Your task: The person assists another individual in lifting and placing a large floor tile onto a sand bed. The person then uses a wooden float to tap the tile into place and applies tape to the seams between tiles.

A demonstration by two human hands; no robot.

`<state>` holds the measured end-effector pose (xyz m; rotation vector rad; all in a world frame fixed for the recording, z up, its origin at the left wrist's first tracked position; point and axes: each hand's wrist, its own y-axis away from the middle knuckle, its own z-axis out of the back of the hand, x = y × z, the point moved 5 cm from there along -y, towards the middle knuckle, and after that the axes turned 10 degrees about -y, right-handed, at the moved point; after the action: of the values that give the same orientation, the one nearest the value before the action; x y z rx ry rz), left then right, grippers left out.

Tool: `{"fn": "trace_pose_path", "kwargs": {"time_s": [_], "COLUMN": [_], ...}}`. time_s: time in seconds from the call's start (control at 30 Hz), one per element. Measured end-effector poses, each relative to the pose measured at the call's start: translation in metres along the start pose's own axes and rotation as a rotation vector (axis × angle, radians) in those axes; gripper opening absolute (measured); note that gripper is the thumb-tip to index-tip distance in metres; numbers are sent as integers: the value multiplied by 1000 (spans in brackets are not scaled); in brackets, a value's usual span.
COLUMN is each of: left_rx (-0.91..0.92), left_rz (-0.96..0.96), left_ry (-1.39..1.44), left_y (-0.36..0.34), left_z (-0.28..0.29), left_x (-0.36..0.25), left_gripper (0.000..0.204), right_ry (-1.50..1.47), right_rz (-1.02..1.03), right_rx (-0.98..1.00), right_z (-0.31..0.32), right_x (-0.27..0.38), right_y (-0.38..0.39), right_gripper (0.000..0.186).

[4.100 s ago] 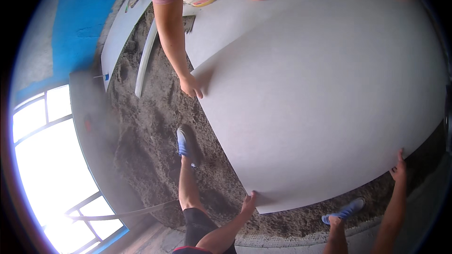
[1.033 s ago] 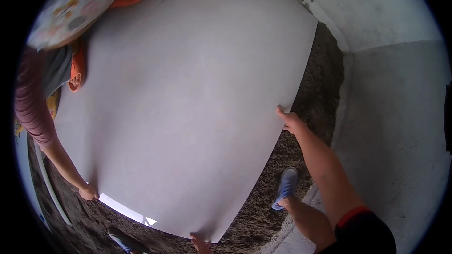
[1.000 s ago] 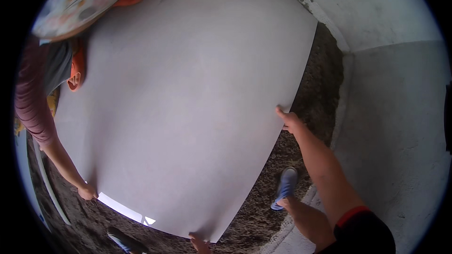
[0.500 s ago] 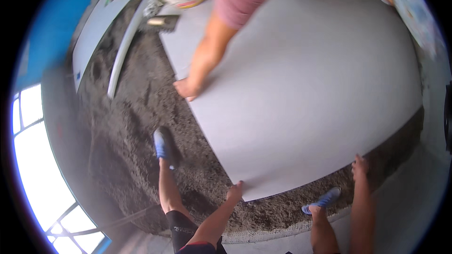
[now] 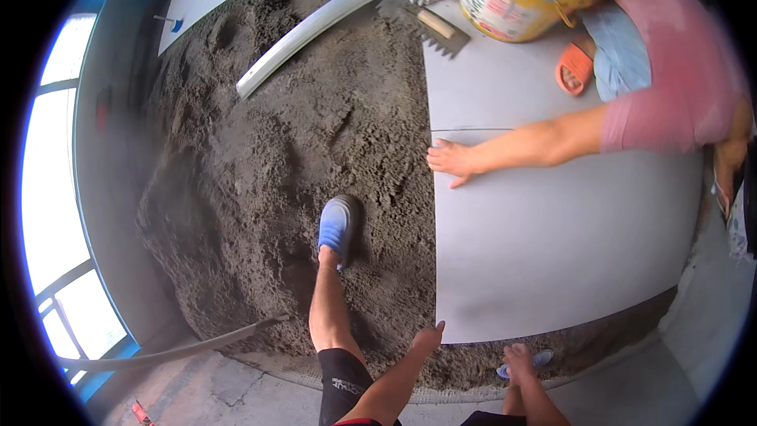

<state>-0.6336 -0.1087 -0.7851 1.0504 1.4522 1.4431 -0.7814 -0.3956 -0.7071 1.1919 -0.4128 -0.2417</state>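
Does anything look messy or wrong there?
A little: the notched trowel lies untidily askew over the edge of the far pale slab, and the yellow bucket has a smeared rim. The near pale slab shows no visible crack.

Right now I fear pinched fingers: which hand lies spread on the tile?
The co-worker's hand, from the pink sleeve; the wearer's left hand is at the tile's corner, the right hand past its edge.

This is a room under construction, as shown by rough grey mortar (image 5: 244, 150) underfoot, a large pale tile (image 5: 552, 229) at right, a notched trowel (image 5: 438, 26) and smeared yellow bucket (image 5: 509, 4) far off, and a window (image 5: 51, 158) at left.
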Motion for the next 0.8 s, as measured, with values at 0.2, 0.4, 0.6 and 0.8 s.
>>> {"fn": "trace_pose_path", "kwargs": {"time_s": [0.2, 0.4, 0.6, 0.8], "left_rx": [-186, -331, -408, -973], "left_rz": [-111, -245, -285, -447], "left_ry": [142, 205, 158, 339], "left_y": [4, 22, 76, 197], "left_z": [34, 79, 166, 286], "left_x": [-33, -58, -62, 36], "left_gripper": [73, 69, 49, 28], "right_ry": [182, 90, 353, -164], "right_rz": [-11, 22, 209, 251], "right_rx": [32, 48, -124, -308], "right_z": [-51, -37, 29, 148], "right_x": [39, 40, 64, 56], "right_y": [51, 75, 113, 138], "right_gripper": [45, 42, 46, 33]}}
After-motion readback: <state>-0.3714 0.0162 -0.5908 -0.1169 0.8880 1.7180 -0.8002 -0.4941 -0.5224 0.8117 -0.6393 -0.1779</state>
